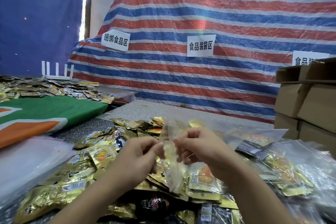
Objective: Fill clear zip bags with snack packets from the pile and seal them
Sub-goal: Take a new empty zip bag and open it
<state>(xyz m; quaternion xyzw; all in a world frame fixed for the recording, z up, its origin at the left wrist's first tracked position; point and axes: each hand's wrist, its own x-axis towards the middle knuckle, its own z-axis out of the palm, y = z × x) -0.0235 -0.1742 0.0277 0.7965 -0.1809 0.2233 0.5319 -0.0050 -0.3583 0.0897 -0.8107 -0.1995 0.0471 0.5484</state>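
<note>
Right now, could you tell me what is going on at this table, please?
A person is packing snacks. Both hands, the left hand and the right hand, pinch a clear zip bag between them, held up over the pile of gold snack packets on the table. The bag is motion-blurred, so its contents are unclear. Already filled bags lie to the right, near stacked cardboard boxes.

— What's around me besides the work?
— A red, white and blue striped tarp (209, 14) ahead of me, paper signs (201, 46) stuck to it; cardboard boxes (307, 100) stacked at my right; a green and orange cloth (45, 112) left; a white router (57, 72) beyond it.
</note>
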